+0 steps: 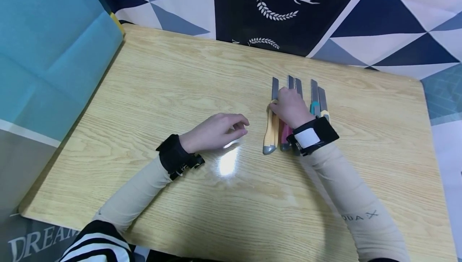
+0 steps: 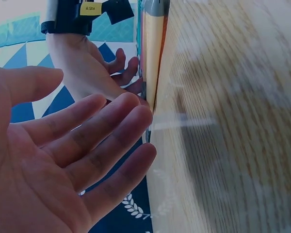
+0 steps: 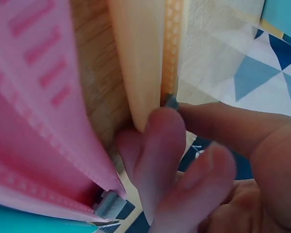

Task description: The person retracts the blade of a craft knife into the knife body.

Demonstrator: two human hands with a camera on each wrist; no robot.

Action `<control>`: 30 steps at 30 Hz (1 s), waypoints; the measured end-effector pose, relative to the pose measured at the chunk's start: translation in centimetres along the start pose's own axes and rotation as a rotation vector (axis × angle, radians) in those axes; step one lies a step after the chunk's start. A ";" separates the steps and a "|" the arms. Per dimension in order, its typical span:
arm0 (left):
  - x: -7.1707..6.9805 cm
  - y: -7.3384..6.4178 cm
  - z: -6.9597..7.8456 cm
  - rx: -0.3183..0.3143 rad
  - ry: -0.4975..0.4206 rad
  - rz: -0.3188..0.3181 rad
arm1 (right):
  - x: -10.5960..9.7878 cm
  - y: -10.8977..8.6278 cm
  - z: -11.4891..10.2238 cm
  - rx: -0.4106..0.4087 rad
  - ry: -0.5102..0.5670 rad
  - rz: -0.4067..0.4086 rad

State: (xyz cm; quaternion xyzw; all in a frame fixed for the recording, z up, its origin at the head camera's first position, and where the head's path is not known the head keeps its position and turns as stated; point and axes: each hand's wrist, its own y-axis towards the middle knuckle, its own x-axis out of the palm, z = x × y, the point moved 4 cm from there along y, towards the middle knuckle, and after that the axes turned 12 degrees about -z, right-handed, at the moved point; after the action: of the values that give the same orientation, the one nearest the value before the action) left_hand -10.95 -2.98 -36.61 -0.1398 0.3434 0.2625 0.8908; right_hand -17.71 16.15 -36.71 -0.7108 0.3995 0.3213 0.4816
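Note:
A yellow-handled utility knife (image 1: pixel 270 131) with a grey end cap lies leftmost in a group of several on the wooden table. My right hand (image 1: pixel 292 107) bends over its blade end; in the right wrist view, thumb (image 3: pixel 218 121) and fingers (image 3: pixel 165 141) pinch the yellow handle (image 3: pixel 138 63) from opposite sides near its grey collar. Close beside it is a pink-handled knife (image 1: pixel 285 133), partly under the hand and wrist. To the left, my left hand (image 1: pixel 216 131) hovers low over the tabletop, holding nothing, its fingers relaxed and spread in the left wrist view.
Right of the hand lie a teal-handled knife (image 1: pixel 315 107) and another with a pale yellow handle (image 1: pixel 325 114), blades pointing to the far edge. A patterned cloth (image 1: pixel 379 17) hangs behind the table (image 1: pixel 173 81). A blue panel (image 1: pixel 54 53) borders the left side.

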 end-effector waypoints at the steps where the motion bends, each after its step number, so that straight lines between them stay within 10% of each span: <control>1: 0.0 0.0 0.0 -0.002 0.002 -0.001 | 0.0 0.1 0.0 -0.001 0.004 -0.003; 12: 0.0 0.1 0.0 -0.006 0.007 -0.014 | 0.4 0.0 0.0 0.053 0.120 -0.111; 30: 0.3 0.6 -0.1 0.006 -0.017 -0.012 | -2.7 -4.1 -0.4 -0.200 0.236 0.011</control>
State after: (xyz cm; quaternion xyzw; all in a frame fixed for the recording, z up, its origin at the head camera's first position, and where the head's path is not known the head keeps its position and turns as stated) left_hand -11.11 -2.45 -36.94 -0.1371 0.3356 0.2573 0.8957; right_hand -15.32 17.41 -32.58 -0.7858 0.4233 0.2765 0.3563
